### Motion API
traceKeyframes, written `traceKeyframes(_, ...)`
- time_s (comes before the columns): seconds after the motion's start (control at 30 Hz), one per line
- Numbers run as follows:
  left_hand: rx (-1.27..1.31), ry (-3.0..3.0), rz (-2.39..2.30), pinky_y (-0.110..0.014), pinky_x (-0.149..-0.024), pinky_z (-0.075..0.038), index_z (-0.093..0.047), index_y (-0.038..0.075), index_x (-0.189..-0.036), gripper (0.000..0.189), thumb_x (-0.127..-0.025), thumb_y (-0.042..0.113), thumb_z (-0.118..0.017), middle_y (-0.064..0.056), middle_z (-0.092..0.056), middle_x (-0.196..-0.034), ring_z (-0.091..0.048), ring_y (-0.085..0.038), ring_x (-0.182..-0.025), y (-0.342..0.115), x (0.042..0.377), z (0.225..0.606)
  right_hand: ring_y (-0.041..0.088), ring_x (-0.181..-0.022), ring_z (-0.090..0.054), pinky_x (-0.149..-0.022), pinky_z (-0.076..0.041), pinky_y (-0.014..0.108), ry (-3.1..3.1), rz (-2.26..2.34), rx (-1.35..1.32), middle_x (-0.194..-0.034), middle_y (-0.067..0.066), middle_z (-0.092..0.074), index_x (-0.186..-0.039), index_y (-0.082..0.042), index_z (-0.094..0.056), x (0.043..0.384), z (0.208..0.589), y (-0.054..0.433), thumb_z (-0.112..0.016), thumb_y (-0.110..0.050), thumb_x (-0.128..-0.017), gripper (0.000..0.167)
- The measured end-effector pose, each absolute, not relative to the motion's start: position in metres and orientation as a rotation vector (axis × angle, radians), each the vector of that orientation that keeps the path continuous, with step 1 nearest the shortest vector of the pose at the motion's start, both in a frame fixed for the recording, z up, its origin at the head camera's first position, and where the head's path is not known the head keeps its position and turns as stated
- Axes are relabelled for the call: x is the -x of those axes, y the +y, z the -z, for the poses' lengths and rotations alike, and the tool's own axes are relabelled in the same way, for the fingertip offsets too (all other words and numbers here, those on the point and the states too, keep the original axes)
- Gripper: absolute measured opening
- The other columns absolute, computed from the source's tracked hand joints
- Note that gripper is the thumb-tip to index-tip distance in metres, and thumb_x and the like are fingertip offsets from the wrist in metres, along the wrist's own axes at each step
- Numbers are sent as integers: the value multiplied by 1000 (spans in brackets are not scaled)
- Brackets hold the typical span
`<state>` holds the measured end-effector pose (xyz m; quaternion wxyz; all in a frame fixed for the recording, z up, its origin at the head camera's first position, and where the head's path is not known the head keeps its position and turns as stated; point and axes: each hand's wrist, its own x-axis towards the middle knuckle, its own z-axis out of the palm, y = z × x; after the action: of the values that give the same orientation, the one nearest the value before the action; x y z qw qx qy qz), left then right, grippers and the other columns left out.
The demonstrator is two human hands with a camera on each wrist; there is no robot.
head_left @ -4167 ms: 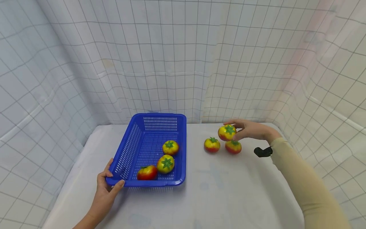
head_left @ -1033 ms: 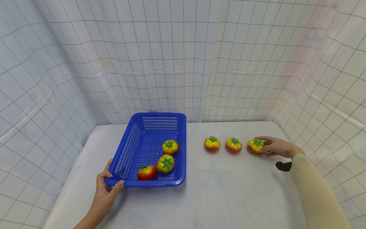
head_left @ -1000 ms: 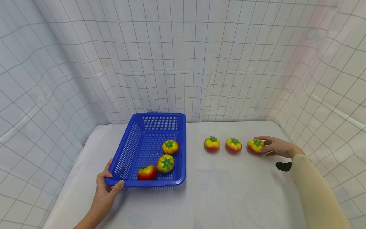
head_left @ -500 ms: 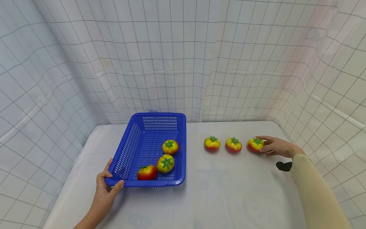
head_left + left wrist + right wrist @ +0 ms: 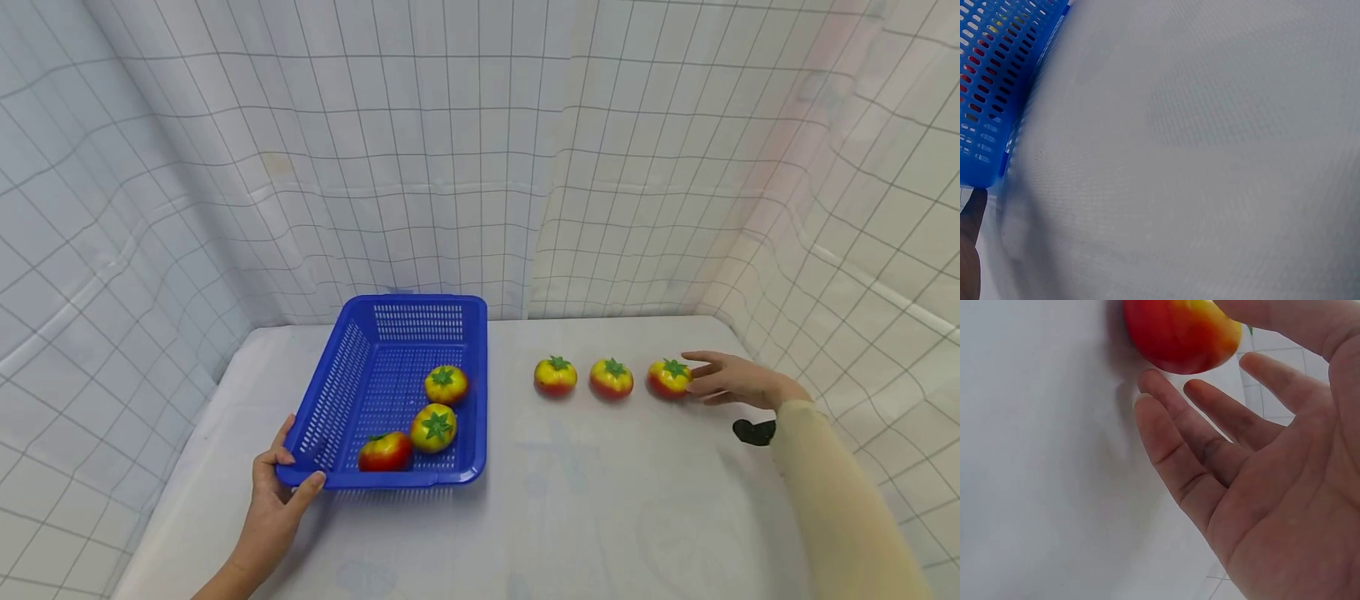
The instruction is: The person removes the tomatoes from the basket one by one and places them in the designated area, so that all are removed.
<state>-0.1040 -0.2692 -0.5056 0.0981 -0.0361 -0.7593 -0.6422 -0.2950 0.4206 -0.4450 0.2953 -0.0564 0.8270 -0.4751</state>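
Observation:
My left hand (image 5: pixel 272 504) holds the near left corner of a blue plastic basket (image 5: pixel 478 392), thumb over the front rim and fingers along the left side. Three red-and-yellow tomatoes with green star-shaped tops lie inside, one of them the tipped tomato (image 5: pixel 386 452) near the front. On the right of the table, a row is formed by a left tomato (image 5: pixel 555 379), a middle tomato (image 5: pixel 611 381) and a right tomato (image 5: pixel 666 382). My right hand (image 5: pixel 738 381) is beside the right one, fingers spread and relaxed; in the right wrist view its palm (image 5: pixel 1291 494) holds nothing.
A white cloth covers the table (image 5: pixel 570 508). Gridded white curtains (image 5: pixel 480 167) enclose the back and both sides. A black object (image 5: pixel 753 432) shows under the right wrist. The basket's slotted side (image 5: pixel 991 72) fills the upper left of the left wrist view.
The right hand carried a tomato rightward, set it at the row's right end, then loosened its fingers and drew slightly back to the right. The left hand and basket stayed in place.

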Motion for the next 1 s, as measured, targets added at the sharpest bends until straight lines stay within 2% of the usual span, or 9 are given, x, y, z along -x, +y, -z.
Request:
traceKeyframes(0.4, 107, -2220, 1903, -8, -96, -40, -22, 18, -118, 42, -103, -3, -55, -1, -1, -172, -15, -37, -148, -268, 105, 507, 45, -126, -56, -98, -53, 41, 2289, 1254, 208, -157, 36, -29, -161, -2, -17, 294, 419, 428, -66, -23, -100, 81)
traceKeyframes(0.63, 101, -2249, 1870, -7, -96, -40, -22, 18, -119, 42, -103, -1, -55, -1, 0, -172, -14, -38, -149, -268, 104, 506, 44, -126, -56, -95, -53, 35, 2350, 1224, 278, -156, 31, -33, -161, -6, -20, 294, 401, 419, -66, -24, -100, 78)
traceKeyframes(0.87, 118, -2213, 1904, -8, -97, -40, -23, 18, -118, 42, -103, -4, -55, -3, 0, -172, -16, -35, -147, -269, 104, 508, 33, -122, -60, -95, -53, 37, 2446, 1176, 352, -153, 22, -43, -159, -10, -29, 294, 390, 394, -67, -28, -99, 73)
traceKeyframes(1.0, 127, -2195, 1925, -9, -97, -41, -23, 17, -119, 42, -102, -5, -54, -3, 0, -172, -16, -35, -147, -268, 105, 508, 34, -123, -60, -100, -50, 46, 2454, 1178, 403, -152, 20, -46, -157, -12, -34, 294, 385, 375, -68, -29, -98, 70)
